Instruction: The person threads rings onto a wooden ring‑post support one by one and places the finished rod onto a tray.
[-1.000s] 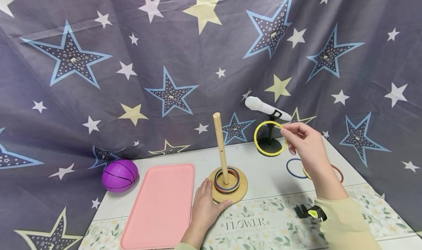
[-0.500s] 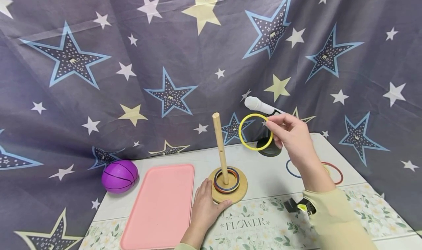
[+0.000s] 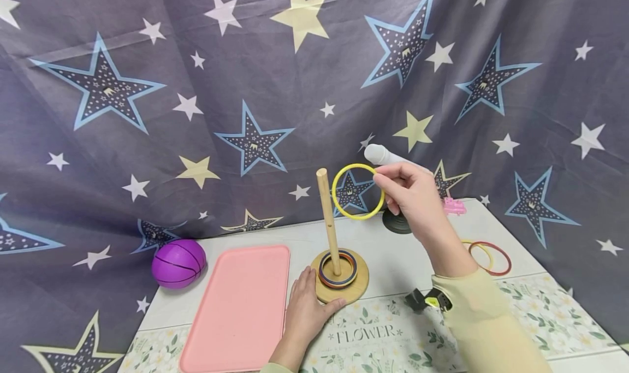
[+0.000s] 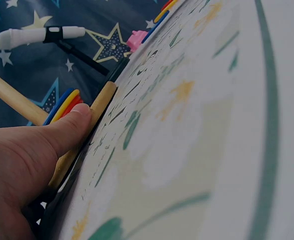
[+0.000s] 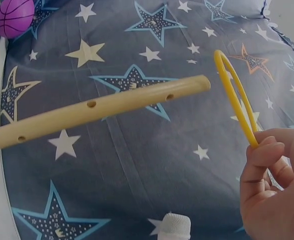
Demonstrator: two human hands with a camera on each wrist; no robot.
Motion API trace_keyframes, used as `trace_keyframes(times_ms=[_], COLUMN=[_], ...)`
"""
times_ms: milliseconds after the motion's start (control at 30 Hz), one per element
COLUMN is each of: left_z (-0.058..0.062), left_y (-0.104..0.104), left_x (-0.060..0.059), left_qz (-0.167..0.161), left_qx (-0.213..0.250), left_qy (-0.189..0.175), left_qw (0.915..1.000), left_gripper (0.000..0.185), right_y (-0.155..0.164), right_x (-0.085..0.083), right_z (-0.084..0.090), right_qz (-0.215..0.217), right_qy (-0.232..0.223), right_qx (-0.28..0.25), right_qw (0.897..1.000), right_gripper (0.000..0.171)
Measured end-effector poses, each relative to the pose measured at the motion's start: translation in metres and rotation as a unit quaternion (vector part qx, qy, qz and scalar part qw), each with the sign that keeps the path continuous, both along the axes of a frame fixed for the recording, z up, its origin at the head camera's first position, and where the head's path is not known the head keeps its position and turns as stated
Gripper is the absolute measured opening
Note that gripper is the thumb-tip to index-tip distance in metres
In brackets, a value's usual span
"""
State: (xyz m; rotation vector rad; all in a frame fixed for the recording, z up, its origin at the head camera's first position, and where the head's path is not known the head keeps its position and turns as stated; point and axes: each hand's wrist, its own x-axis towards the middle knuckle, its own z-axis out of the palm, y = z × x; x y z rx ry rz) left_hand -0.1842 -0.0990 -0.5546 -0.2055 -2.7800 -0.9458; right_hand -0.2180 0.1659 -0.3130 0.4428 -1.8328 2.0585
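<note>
My right hand (image 3: 393, 184) pinches a yellow ring (image 3: 357, 191) in the air, just right of the top of a wooden peg (image 3: 326, 220). In the right wrist view the yellow ring (image 5: 235, 100) hangs beside the peg's tip (image 5: 199, 84). The peg stands on a round wooden base (image 3: 361, 280) that carries several coloured rings (image 3: 338, 269). My left hand (image 3: 307, 307) rests on the base's left rim, thumb along the edge (image 4: 69, 132).
A pink tray (image 3: 238, 307) lies left of the base, a purple ball (image 3: 178, 262) beyond it. A white microphone on a black stand (image 3: 395, 217) stands behind my right hand. Loose rings (image 3: 488, 256) and a pink toy (image 3: 453, 206) lie at the right. Star cloth hangs behind.
My right hand has carried the yellow ring leftward and slightly up, from over the microphone stand to beside the peg's top. The left hand has stayed on the base.
</note>
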Motion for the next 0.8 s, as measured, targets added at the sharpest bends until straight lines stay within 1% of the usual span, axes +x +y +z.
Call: trace_keyframes(times_ms=[167,333,600,667,800], left_z=[0.0,0.002,0.003,0.003,0.001], left_y=[0.0,0.0,-0.002,-0.002,-0.002], left_x=[0.001,0.001,0.002,0.002,0.001], left_qz=[-0.001,-0.001,-0.003,-0.003,-0.004], left_qx=[0.002,-0.002,-0.002,-0.002,-0.002], left_qy=[0.0,0.0,0.006,0.005,0.007], left_qw=[1.0,1.0,1.0,1.0,1.0], left_gripper=[0.115,0.115,0.115,0.115,0.115], right_y=[-0.011,-0.02,-0.04,-0.044,-0.051], right_x=[-0.002,-0.006,-0.013,-0.015,-0.017], right_z=[0.003,0.006,0.012,0.012,0.01], right_qz=[0.004,0.008,0.018,0.022,0.026], right_qy=[-0.01,-0.013,-0.003,-0.004,-0.006], right_qx=[0.004,0.011,0.0,-0.001,-0.006], right_qw=[1.0,1.0,1.0,1.0,1.0], right_gripper=[0.012,0.01,0.01,0.014,0.016])
